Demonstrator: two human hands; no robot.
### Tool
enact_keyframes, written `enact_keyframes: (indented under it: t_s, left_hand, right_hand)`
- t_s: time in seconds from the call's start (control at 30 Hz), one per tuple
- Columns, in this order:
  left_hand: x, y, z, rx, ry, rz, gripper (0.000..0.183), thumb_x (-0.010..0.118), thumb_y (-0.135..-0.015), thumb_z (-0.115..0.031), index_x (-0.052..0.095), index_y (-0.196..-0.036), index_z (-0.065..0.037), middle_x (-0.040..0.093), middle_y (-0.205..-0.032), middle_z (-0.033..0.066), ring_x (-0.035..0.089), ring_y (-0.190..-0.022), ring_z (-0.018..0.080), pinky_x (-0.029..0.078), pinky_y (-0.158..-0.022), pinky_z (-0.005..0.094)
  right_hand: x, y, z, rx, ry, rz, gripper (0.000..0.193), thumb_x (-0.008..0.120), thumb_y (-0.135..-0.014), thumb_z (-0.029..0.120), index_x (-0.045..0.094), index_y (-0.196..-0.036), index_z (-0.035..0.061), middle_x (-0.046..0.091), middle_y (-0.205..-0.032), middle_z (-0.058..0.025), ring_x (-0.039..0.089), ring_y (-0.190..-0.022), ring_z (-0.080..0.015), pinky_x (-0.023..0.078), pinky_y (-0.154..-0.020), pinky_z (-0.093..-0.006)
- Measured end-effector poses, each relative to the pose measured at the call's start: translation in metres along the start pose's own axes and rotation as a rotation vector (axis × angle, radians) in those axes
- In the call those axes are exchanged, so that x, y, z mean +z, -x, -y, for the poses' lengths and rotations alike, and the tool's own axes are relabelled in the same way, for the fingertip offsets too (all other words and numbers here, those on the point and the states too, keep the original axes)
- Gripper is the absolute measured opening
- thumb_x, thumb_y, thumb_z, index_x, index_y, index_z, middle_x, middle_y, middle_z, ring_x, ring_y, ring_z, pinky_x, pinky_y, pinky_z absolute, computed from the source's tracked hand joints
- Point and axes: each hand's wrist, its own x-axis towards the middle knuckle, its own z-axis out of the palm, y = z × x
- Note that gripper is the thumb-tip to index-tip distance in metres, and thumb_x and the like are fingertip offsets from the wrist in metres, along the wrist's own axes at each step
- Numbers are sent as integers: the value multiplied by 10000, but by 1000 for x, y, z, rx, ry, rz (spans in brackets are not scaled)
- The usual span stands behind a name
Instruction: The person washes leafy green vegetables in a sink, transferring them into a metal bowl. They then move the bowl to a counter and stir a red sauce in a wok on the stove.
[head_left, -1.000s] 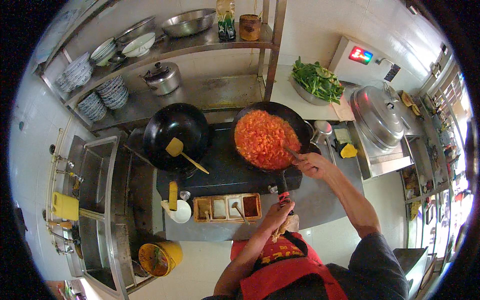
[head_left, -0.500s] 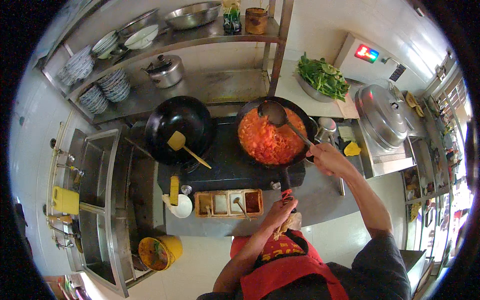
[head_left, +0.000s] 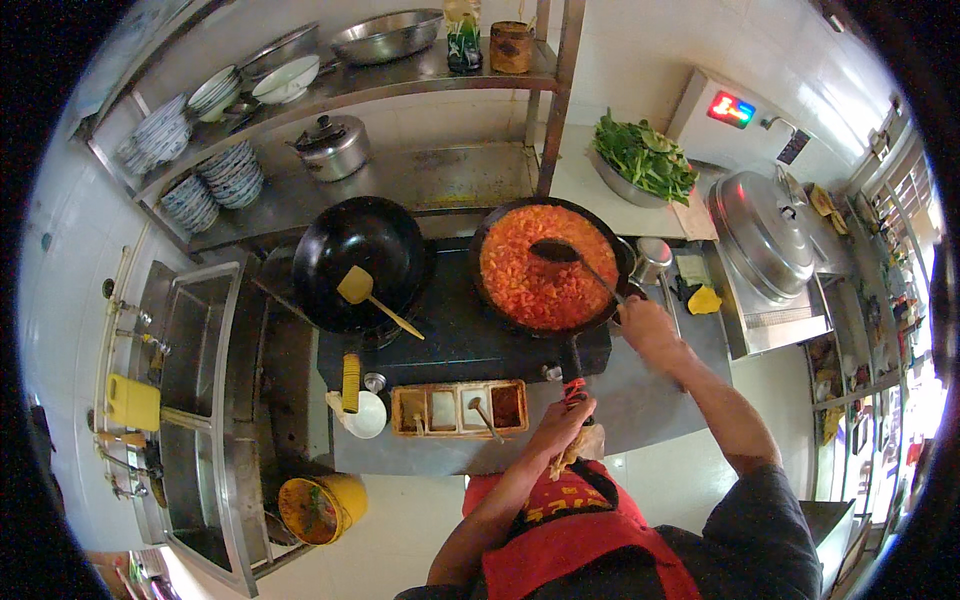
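A black wok (head_left: 483, 290) on the stove is full of chopped red-orange food (head_left: 540, 295) that looks like tomato in sauce. My left hand (head_left: 566, 425) is closed round the wok's handle (head_left: 572, 362), with a cloth bunched at its end. In my right hand (head_left: 650, 328) is the handle of a ladle (head_left: 555, 250), held from the wok's right side. The ladle's dark bowl rests at the surface of the food, near the middle. To the left stands a second black wok (head_left: 330, 240) with a yellowish spatula (head_left: 356, 286) lying in it.
A seasoning tray (head_left: 457, 432) with small spoons and a white bowl (head_left: 366, 415) sit at the counter's front. Behind right are a bowl of leafy greens (head_left: 645, 165) and a large lidded steel pot (head_left: 762, 235). Shelves hold stacked bowls (head_left: 232, 170). A yellow bucket (head_left: 350, 500) stands by the sink.
The ladle has come down and nearer, from the wok's far side toward its middle. My right hand has dropped slightly closer. The food lies flatter; my left hand has stayed in place.
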Motion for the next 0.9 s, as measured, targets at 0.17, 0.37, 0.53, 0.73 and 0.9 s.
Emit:
enact_keyframes:
  t_s: [0.17,0.37,0.53,0.73,0.9]
  left_hand:
    - [-3,2,2,0,-3,-38,430,618,-904,-475,627,-829,-52,578,-738,9,528,-722,128,443,-678,323]
    - [3,-6,13,53,30,-19,422,622,-900,-472,624,-828,-56,566,-733,3,520,-726,122,440,-679,315]
    - [7,-7,21,35,29,-4,428,603,-891,-490,604,-819,-68,549,-724,1,506,-723,133,431,-679,333]
    - [4,-9,22,16,2,5,417,599,-895,-481,591,-818,-72,538,-732,-1,498,-724,136,422,-678,337]
    - [2,-7,18,-27,25,-8,412,596,-918,-468,587,-813,-69,532,-733,-11,492,-725,120,417,-667,320]
  right_hand:
    - [-20,-24,-5,103,-110,-162,424,462,-995,358,629,-918,-23,659,-843,-300,642,-835,-486,507,-751,-568]
    - [11,-71,4,172,-173,-214,418,453,-994,357,633,-944,-17,663,-832,-288,645,-827,-480,494,-756,-586]
    - [39,-81,20,27,-246,-168,384,486,-980,333,617,-979,-28,652,-821,-300,637,-818,-496,502,-743,-587]
    - [25,-47,29,-197,-120,-115,281,554,-948,270,578,-1085,26,654,-731,-247,649,-699,-454,511,-617,-562]
    - [-11,-19,11,-308,162,-51,250,596,-925,269,586,-1095,86,670,-761,-171,658,-665,-380,514,-577,-498]
